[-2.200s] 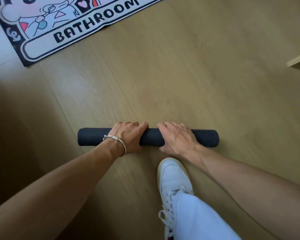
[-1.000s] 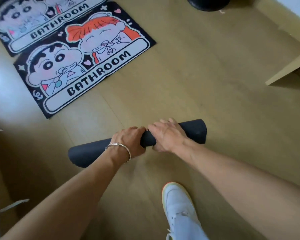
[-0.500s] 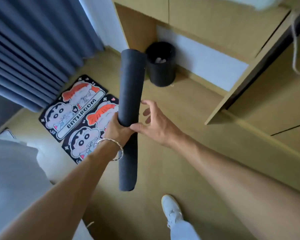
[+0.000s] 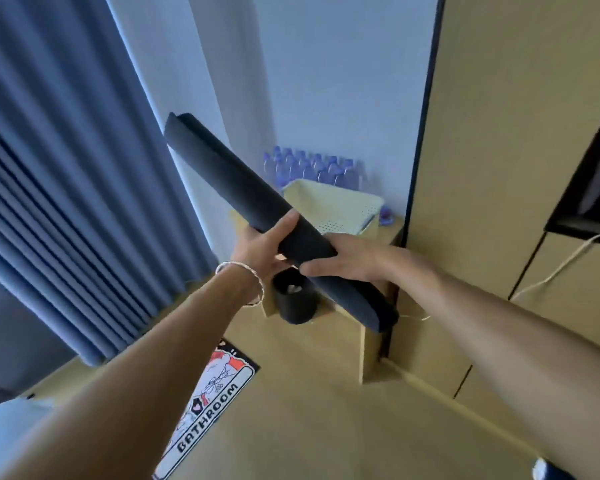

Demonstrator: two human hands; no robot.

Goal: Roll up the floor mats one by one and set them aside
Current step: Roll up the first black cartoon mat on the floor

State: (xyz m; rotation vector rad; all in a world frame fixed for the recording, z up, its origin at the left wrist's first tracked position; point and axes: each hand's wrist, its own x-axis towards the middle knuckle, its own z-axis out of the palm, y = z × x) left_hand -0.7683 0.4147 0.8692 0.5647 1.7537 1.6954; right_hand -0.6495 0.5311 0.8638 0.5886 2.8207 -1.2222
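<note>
Already rolled, the dark mat [image 4: 222, 181] is held aloft, left hand [image 4: 257, 247] and right hand [image 4: 347, 268] both curled around it; a printed bathroom mat [image 4: 219, 386] lies flat, awaiting rolling.

Both bare arms stretched forward and up, forearms converging. Left hand [image 4: 257, 245] grips the dark rolled-up floor mat [image 4: 222, 178] near mid-length, thumb laid across its near face, thin silver bracelet [image 4: 246, 275] on the wrist. Right hand [image 4: 347, 263] just beside it, lower on the roll, fingers wrapped round it.
</note>
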